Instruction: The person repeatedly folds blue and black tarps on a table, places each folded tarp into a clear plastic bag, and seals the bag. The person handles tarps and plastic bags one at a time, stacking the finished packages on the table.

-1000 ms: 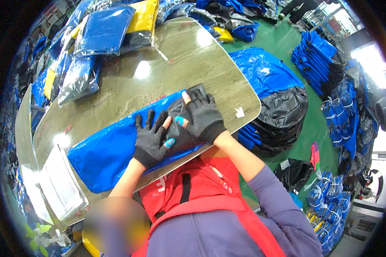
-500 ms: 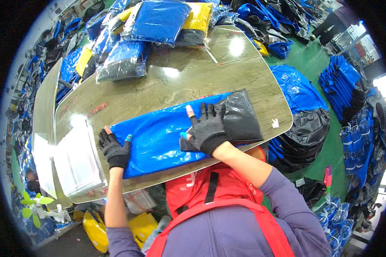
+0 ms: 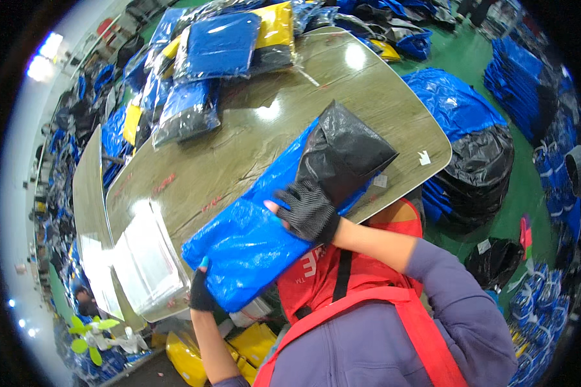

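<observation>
Head view: a gloved worker lifts a folded blue bag (image 3: 252,238) with a black end (image 3: 342,151) off the near edge of a wooden tabletop (image 3: 239,148). The left hand (image 3: 201,293) grips the bag's lower corner from beneath, fingers curled shut around it. The right hand (image 3: 306,209) lies spread over the middle, where blue meets black, fingers bent and pressing on the fabric; whether the thumb closes underneath cannot be told. The bag tilts, its black end up over the tabletop, its blue end hanging past the edge toward the worker's red apron (image 3: 342,290). A stack of clear sleeves (image 3: 142,261) lies just beside the left hand. Packed blue and yellow bags (image 3: 219,48) crowd the tabletop's far end, well apart. To keep the fold tidy, it seems best to hold both ends level, keep the right palm flat on the seam, and support the sagging corner from below.
</observation>
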The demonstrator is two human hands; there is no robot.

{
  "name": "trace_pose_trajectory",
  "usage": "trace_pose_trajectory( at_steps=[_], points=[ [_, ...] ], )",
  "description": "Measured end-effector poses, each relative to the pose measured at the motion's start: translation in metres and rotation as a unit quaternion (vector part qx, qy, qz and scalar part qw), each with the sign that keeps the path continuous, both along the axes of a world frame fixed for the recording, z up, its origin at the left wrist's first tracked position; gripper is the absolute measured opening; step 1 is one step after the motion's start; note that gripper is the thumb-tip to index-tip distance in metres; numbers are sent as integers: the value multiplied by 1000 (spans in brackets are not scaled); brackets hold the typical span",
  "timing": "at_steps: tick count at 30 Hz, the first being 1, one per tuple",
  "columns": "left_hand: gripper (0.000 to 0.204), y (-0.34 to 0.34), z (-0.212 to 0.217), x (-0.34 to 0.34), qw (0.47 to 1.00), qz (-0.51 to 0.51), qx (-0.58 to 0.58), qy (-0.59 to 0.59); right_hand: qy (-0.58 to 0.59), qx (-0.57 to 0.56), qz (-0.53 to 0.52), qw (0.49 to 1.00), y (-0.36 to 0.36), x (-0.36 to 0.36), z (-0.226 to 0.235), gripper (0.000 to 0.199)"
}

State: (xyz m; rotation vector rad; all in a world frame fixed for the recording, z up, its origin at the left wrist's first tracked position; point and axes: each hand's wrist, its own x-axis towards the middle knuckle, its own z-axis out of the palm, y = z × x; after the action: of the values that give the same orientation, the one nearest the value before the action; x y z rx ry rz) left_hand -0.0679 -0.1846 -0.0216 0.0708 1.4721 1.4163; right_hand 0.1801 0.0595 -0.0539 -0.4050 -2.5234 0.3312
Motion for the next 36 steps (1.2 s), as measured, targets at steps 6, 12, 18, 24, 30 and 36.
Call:
trace_pose_trajectory(
  at_steps=[6,12,18,24,30,36],
  points=[
    [59,136,98,106,985,35,171,-15,-9,-40,21,999,-23,49,-33,35],
    [48,278,51,218,954,-193,161,163,1,-60,29,998,-19,80,-44,36],
    [55,305,22,224,460,-384,197,776,13,-68,11,998,-20,87,-48,40],
    [58,326,1,219,452,-407,107,787,-57,-270,16,961,-11,138,21,42],
    [51,343,6,195,478,-496,90,719,-42,-27,-100,994,89,166,30,84],
    [52,348,-34,139,549,-517,310,580,-43,74,30,996,110,196,9,77]
  ],
)
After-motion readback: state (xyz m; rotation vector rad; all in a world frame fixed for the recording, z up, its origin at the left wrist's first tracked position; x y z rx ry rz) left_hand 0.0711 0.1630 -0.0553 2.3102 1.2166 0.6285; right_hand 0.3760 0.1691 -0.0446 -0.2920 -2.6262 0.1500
